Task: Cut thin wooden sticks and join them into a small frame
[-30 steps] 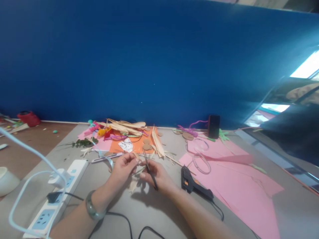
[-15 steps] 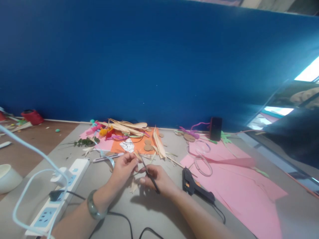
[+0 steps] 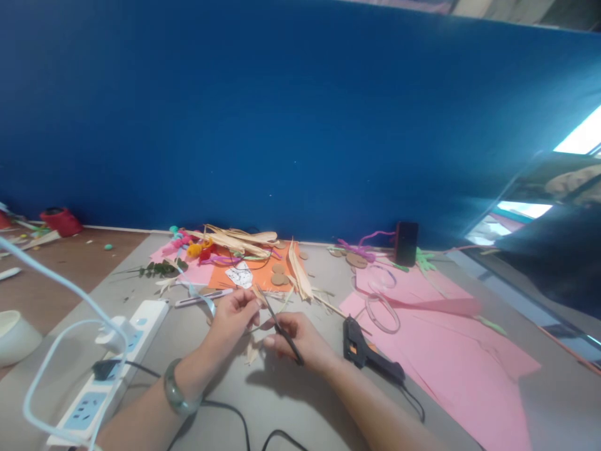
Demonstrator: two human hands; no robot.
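Observation:
My right hand (image 3: 303, 341) is closed around a pair of dark-handled scissors (image 3: 290, 343), whose blades point up and left toward my other hand. My left hand (image 3: 235, 316) pinches a small tan piece of dried husk (image 3: 257, 292) between thumb and fingers. The blades are right beside this piece; whether they touch it cannot be made out. Below the hands, a pale husk scrap (image 3: 253, 352) lies on the grey table. Just beyond them, a long dried husk strip (image 3: 299, 272) rests partly on an orange sheet (image 3: 263, 273).
A black hot glue gun (image 3: 370, 354) lies right of my hands, by pink paper (image 3: 451, 357). A white power strip (image 3: 110, 369) with cables is at left. A craft knife (image 3: 203, 298) lies behind my left hand. A dark phone (image 3: 406, 243) stands against the blue partition (image 3: 300, 125).
The scissors have shifted very slightly in my right hand, their handle a little to the right. My left hand and the husk piece stay almost in place.

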